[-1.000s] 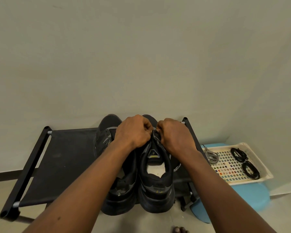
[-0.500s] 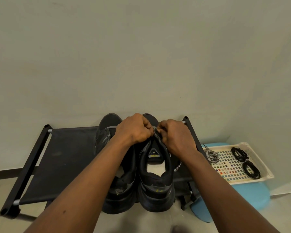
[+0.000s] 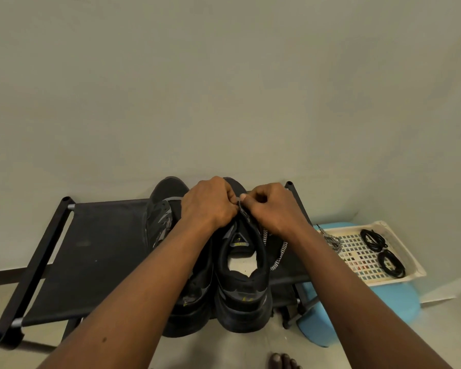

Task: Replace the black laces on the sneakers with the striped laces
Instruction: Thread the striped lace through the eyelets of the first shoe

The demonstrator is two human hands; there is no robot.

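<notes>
Two black sneakers stand side by side on a black fabric rack (image 3: 96, 251), heels toward me. My left hand (image 3: 210, 206) and my right hand (image 3: 272, 209) meet over the eyelets of the right sneaker (image 3: 244, 294), fingers curled and pinching at its upper. A black-and-white striped lace (image 3: 278, 255) hangs from under my right hand down the shoe's right side. The left sneaker (image 3: 163, 222) is partly hidden by my left forearm. A second striped lace (image 3: 332, 241) and two coiled black laces (image 3: 383, 251) lie in a cream tray.
The cream perforated tray (image 3: 407, 251) rests on a light blue stool (image 3: 399, 296) at the right of the rack. A grey wall rises close behind. Bare toes (image 3: 282, 362) show on the floor at the bottom edge.
Both hands stay at the right sneaker's eyelets with small finger movements. The right hand has shifted slightly and more of the striped lace hangs loose beside the shoe.
</notes>
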